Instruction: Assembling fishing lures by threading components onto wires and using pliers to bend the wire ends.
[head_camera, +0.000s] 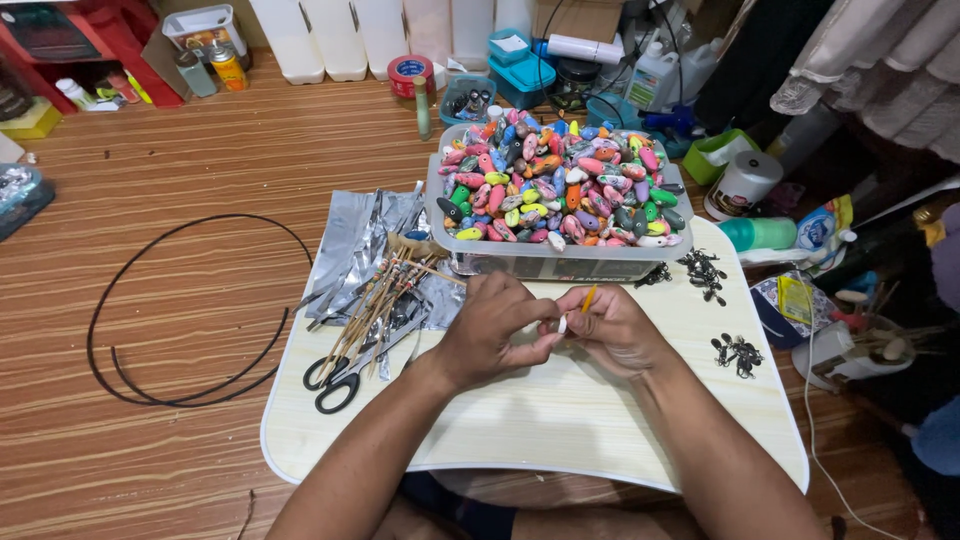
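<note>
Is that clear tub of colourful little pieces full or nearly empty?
Full. The clear tub is heaped above its rim with colourful pieces, just beyond the two hands.

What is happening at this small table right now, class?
A person sits at a pale wooden lap table with both hands together over it. The right hand pinches a thin orange stick, and the left hand meets it at a small white piece. Behind the hands stands a clear plastic tub heaped with small colourful oval pieces. Black-handled scissors and a bundle of thin sticks lie to the left.
</note>
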